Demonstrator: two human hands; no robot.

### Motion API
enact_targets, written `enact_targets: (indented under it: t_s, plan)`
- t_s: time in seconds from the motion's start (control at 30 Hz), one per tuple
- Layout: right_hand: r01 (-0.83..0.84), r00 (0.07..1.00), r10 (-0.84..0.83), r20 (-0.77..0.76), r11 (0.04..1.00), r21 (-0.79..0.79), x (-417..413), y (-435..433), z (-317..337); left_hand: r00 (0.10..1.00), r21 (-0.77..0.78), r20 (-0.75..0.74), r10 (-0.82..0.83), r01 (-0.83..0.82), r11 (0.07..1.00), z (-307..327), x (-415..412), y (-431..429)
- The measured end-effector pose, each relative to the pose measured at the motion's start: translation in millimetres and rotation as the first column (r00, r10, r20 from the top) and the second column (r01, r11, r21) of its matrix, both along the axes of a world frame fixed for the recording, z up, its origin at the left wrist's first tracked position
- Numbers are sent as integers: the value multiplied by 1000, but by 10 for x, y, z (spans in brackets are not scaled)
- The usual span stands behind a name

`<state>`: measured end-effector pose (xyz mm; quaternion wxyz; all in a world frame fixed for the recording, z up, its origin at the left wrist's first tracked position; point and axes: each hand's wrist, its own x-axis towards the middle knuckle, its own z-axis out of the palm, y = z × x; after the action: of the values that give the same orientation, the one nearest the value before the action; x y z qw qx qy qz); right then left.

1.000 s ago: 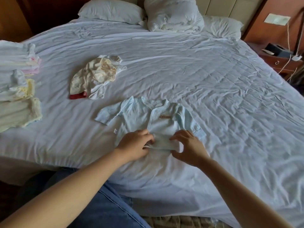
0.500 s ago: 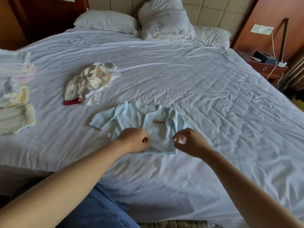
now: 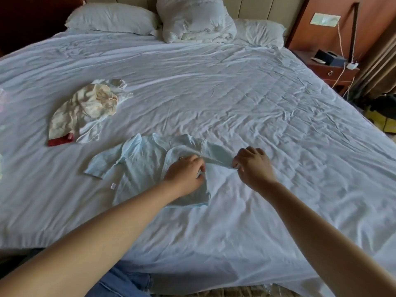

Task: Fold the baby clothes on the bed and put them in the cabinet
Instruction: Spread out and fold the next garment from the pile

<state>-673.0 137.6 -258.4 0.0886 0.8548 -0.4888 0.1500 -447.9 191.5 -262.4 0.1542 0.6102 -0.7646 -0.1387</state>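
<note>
I count one pale blue cotton baby shirt (image 3: 139,168) and one crumpled heap of cream and white baby clothes (image 3: 85,108); how many pieces are in that heap I cannot tell. There is one white-sheeted bed (image 3: 235,93). It carries two flat white pillows, the left pillow (image 3: 111,18) and the right pillow (image 3: 259,33), and one bunched white duvet (image 3: 192,20). One wooden nightstand (image 3: 334,71). Two hands, both mine: left hand (image 3: 184,172), right hand (image 3: 255,166).
</note>
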Motion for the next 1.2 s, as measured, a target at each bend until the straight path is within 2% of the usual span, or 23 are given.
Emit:
enact_targets:
  t_s: [0.07,0.17,0.33,0.53,0.63,0.77,0.87,0.93,1.03,1.1,1.2]
  plan:
    - [45,995,-43,-89,999,21,-132,-69,12,1000,-23,-14,18,-19,1000,-24,-68,-83]
    - [166,970,-130,-204,972,169,-242,-85,-44,999,-33,21,40,-39,999,-70,-183,-205]
    - [245,949,-289,130,929,276,-258,-128,-128,992,-52,125,29,-23,998,-185,-274,-354]
    - [344,924,-382,2,835,430,-144,-297,-145,994,-132,63,84,-75,988,-176,-192,-553]
    - [329,928,-372,21,845,421,-8,-355,-107,980,-116,93,174,-163,980,-68,-98,-733]
    - [204,959,-265,97,887,414,323,-447,-63,928,-68,189,320,-313,947,-5,39,-944]
    - [122,966,-210,154,888,443,596,-549,-70,902,-27,244,356,-361,932,-35,157,-1060]
    - [107,965,-204,166,881,461,732,-620,-103,919,14,194,344,-354,935,-61,208,-1108]
    - [119,955,-233,183,868,483,840,-717,-176,950,79,-32,311,-308,948,-97,213,-1166]
    - [132,945,-258,202,863,488,861,-773,-211,926,144,-186,327,-304,942,-122,211,-1235]
    - [136,919,-294,263,861,489,882,-855,-227,874,121,-319,368,-347,930,-168,255,-1386]
